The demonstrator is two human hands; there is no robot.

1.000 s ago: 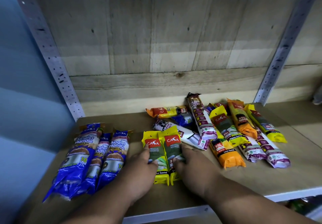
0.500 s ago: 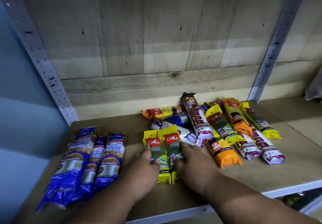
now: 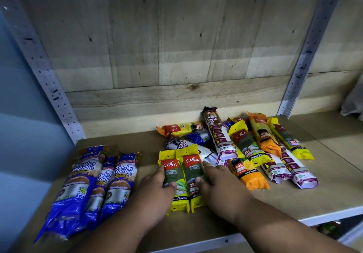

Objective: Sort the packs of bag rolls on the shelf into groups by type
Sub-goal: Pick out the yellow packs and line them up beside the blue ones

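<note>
Two yellow Casa packs [image 3: 172, 171] lie side by side at the front middle of the wooden shelf [image 3: 324, 193]. My left hand [image 3: 155, 193] presses the left one, thumb on its face. My right hand [image 3: 218, 186] rests on the right yellow pack [image 3: 193, 166], fingers curled over its edge. Three blue Singlet Handle packs [image 3: 82, 184] lie together at the left. A mixed heap sits at the right: orange packs [image 3: 249, 176], white-and-purple Draw String packs [image 3: 218, 134], more yellow packs [image 3: 247, 144] and a blue pack [image 3: 198, 137] partly buried.
A plank wall [image 3: 176, 56] backs the shelf. Perforated metal uprights stand at the left [image 3: 49, 87] and right [image 3: 300, 66]. The shelf's white front edge [image 3: 324, 216] runs below my right arm. More shelf board continues past the right upright.
Both hands stay on the two yellow packs and have shifted them only slightly. The view has drifted a little; the other packs keep their places.
</note>
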